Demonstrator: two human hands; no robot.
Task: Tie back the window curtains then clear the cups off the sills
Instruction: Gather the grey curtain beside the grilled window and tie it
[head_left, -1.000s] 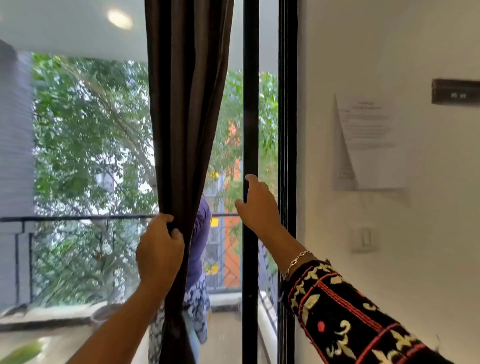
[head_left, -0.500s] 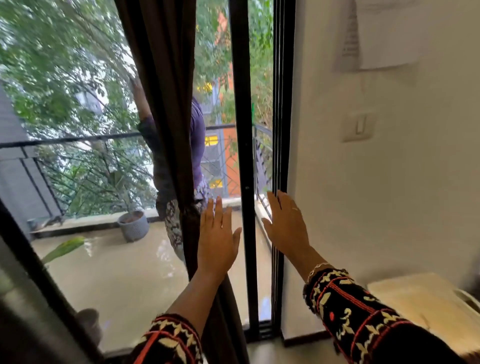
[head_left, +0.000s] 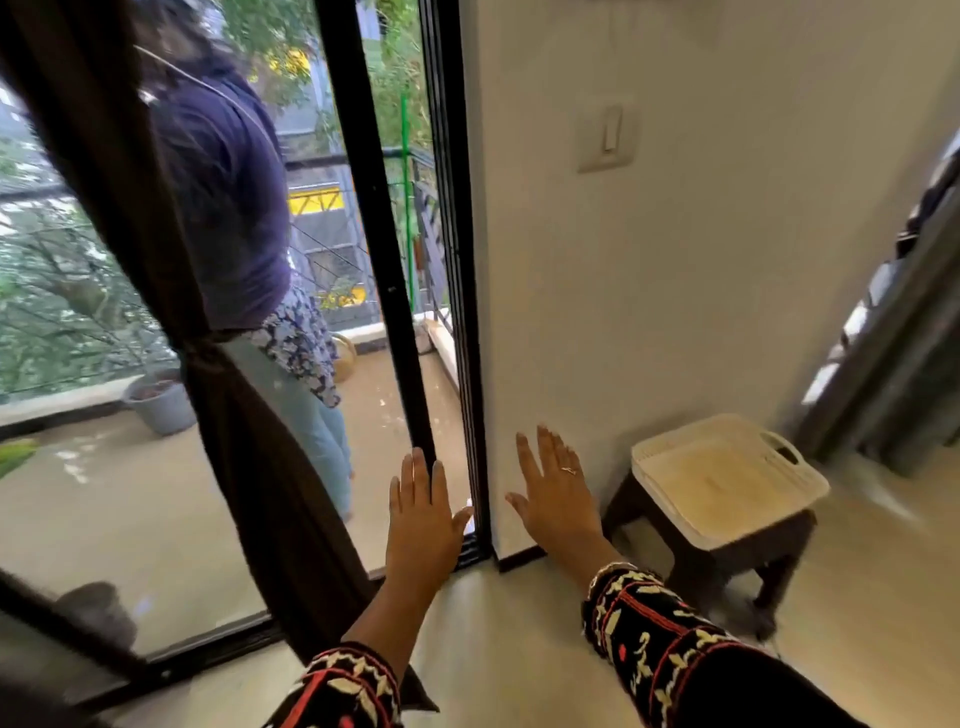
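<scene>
Curtain (head_left: 249, 441) hangs left of the black frame (head_left: 374, 208): dark brown, heavy cloth, bunched into one narrow column that runs diagonally down the glass. It is cinched to a tight waist partway down, apparently by a band (head_left: 202, 351) of the same cloth. Below the waist it flares out in folds to the floor, its hem near the frame's foot. We hold nothing. Our left hand (head_left: 423, 514) is flat with fingers straight and spread, raised in front of the frame's lower end; we can't tell whether it touches. It is apart from the curtain. Our right hand (head_left: 556, 499) is just right of the frame, also flat and splayed, in front of the white wall (head_left: 675, 286), with a ring (head_left: 570, 470) on one finger. Both sleeves are black with cream and red pattern. Behind the glass, left of the frame, a person (head_left: 228, 208) in a purple top stands on the balcony with a grey pot (head_left: 161, 400) nearby. Right of the frame: a switch (head_left: 608, 137) on the wall and a dark stool (head_left: 727, 556) carrying a white basket (head_left: 670, 447).
</scene>
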